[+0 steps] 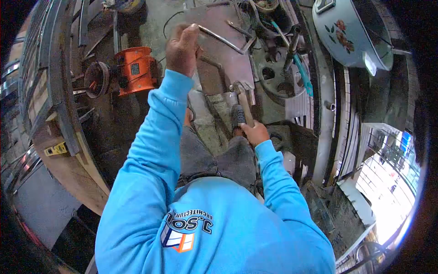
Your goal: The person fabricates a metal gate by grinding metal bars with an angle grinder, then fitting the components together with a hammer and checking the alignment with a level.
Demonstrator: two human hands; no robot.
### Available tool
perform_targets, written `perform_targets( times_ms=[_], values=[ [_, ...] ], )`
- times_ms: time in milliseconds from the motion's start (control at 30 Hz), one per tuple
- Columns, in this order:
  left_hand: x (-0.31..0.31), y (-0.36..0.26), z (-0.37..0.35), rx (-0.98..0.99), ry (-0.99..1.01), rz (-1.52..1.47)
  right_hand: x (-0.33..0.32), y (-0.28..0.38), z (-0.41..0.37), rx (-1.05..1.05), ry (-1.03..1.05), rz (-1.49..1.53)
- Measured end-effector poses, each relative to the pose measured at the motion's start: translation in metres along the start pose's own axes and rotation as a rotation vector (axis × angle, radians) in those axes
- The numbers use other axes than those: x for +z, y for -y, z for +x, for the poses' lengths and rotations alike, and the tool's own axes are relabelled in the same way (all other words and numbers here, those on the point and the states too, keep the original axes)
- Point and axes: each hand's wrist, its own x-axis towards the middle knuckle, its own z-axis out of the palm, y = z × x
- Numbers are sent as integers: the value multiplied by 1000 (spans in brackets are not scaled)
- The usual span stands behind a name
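Observation:
My left hand is raised at the upper left, its fingers closed round the end of a thin metal rod. That shiny rod reaches to the right and bends sharply near its far end. Lower and to the right, my right hand grips the wooden handle of a hammer. The hammer's metal head points away from me, over the ground between my feet. Under the rod lies a flat reddish-brown metal plate, with other bent bars on it. My shoe shows beside the hammer head.
An orange cylindrical blower stands at the left. Beyond it, a yellow level rests on a wooden board. Right of the plate are a round metal piece with holes and a turquoise-handled tool. A flowered white basin sits upper right.

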Motion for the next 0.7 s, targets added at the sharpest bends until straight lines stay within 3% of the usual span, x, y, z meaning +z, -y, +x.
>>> perform_targets(
  times_ms=[100, 200, 300, 433, 567, 667, 700],
  values=[
    [-17, 3, -9, 154, 9, 143, 13, -12, 22, -37, 85, 48],
    [-23, 8, -14, 304, -21, 236, -8, 31, 29, 15, 153, 94],
    [-25, 4, -12, 395, -5, 369, -11, 62, 35, -133, -20, 121],
    [-29, 10, 2, 346, -18, -68, 2, 70, 60, -85, 32, -29],
    [-50, 23, 14, 289, -87, -205, 13, 73, 56, -134, -69, 9],
    [-66, 45, 15, 363, -38, -282, 28, 56, 67, -146, -80, 11],
    [-66, 51, 19, 424, -184, -156, 24, 61, 63, -136, -79, -11]
  ],
)
